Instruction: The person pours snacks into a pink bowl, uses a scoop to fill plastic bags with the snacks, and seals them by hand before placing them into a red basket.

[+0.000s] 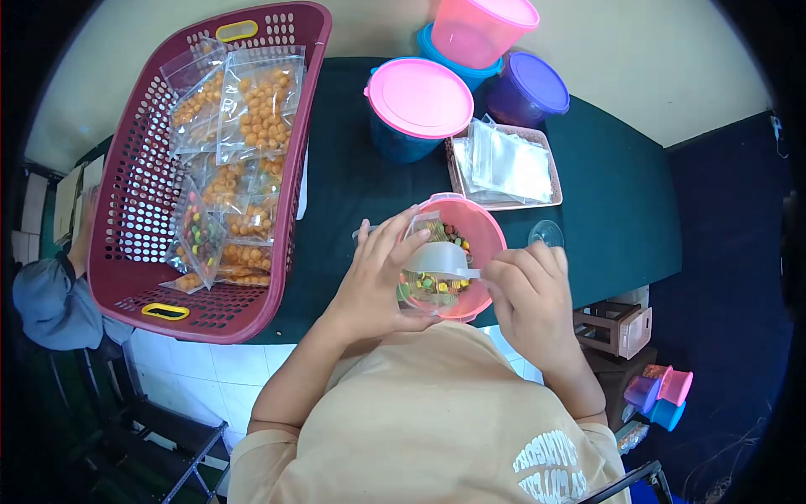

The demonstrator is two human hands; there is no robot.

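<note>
My left hand (pixel 363 281) curls its fingers and thumb around a clear plastic bag (pixel 413 291), holding it over the near side of a pink tub (pixel 491 225). Several colorful candies (pixel 454 236) lie in the tub, and more show through or below the bag. In my right hand (pixel 536 301) is the handle of a translucent white scoop (pixel 440 259). The scoop's cup is tilted at the bag's mouth, between my two hands. What remains inside the cup is hidden from me.
A maroon basket (pixel 295 206) with filled snack bags (pixel 265 109) stands at left. Behind the tub are a pink-lidded container (pixel 420 97), a purple-lidded container (pixel 536 84) and a tray (pixel 458 175) of clear bags (pixel 514 164). A round clear lid (pixel 547 233) lies at right. Another person's sleeve (pixel 59 302) shows far left.
</note>
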